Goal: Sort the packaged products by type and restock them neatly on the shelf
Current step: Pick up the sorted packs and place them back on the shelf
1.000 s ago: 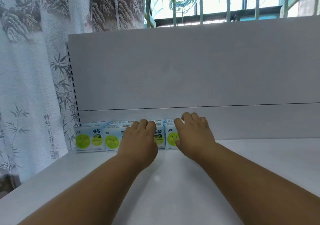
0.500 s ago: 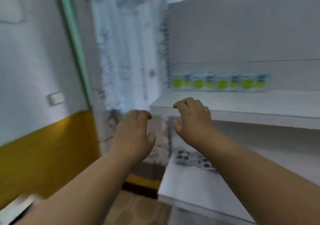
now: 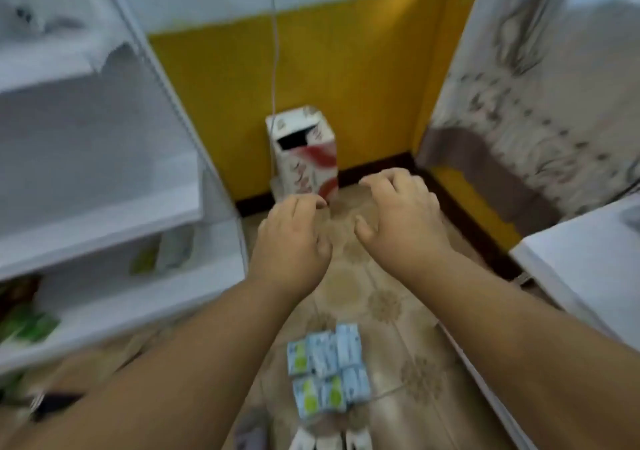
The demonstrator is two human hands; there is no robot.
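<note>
Both hands, left (image 3: pixel 291 242) and right (image 3: pixel 401 217), hover loosely curled over the floor (image 3: pixel 384 304), holding nothing. A cluster of blue-and-green packs (image 3: pixel 327 373) lies below them on the floor, unshelved, so restocking looks unfinished; the white shelf (image 3: pixel 104 221) at left holds few items.

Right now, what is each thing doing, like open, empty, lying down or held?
Left hand: empty, fingers loosely curled.
Right hand: empty, fingers loosely curled.
Blue packs: lying grouped on the floor, not held.
Red and white carton: upright against the yellow wall, its top open.
White shelf: mostly bare.
</note>
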